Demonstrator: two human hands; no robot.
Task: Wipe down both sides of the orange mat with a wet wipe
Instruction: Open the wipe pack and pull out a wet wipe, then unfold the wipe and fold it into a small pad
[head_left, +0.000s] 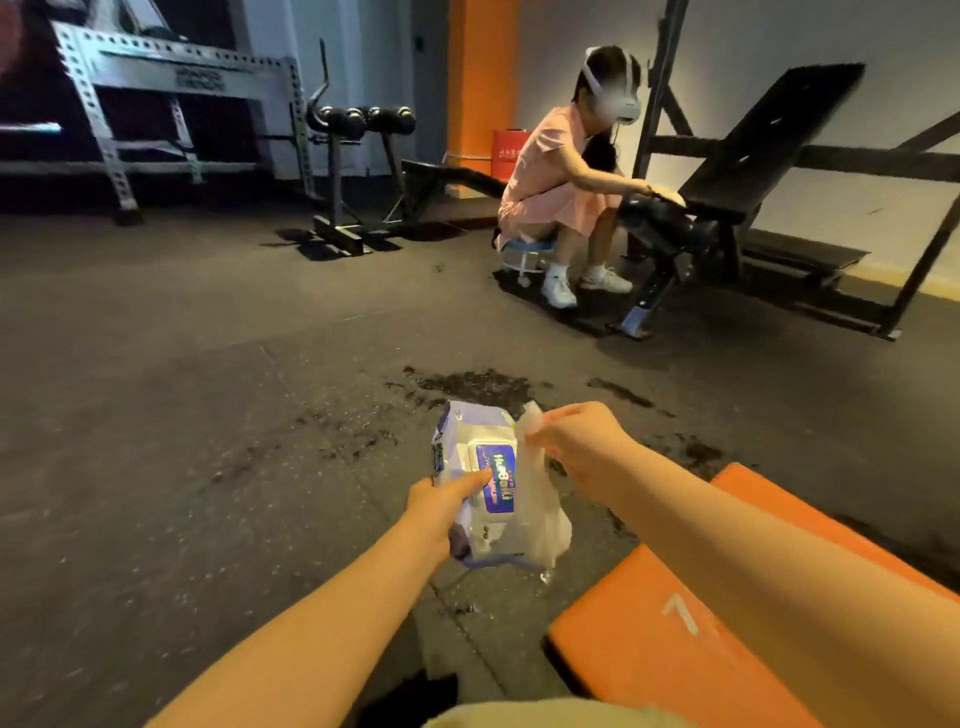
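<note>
Most of the view is dark, speckled gym floor (182, 415), with wet-looking patches near the middle. Against the back wall stand a grey perforated rack (182, 78) and a black inclined bench (753, 171); a person in pink (561, 182) sits on a low stool with one hand on the bench. The orange mat (675, 649) lies flat on the floor at lower right, just beside the wearer. Its visible left edge runs from the foreground away toward the upper right, and a white mark shows on its top. It runs off the frame's right edge, so its long axis cannot be told for sure. Left of the mat and above the floor, a pack of wipes (483, 483) points its long axis away from the wearer, blue lid up. The wet wipe (540, 514) hangs down along the pack's right side. The left hand (441, 514) has its grip clamped on the pack's near end, thumb on top. The right hand (576, 447) pinches the wipe's upper corner.
</note>
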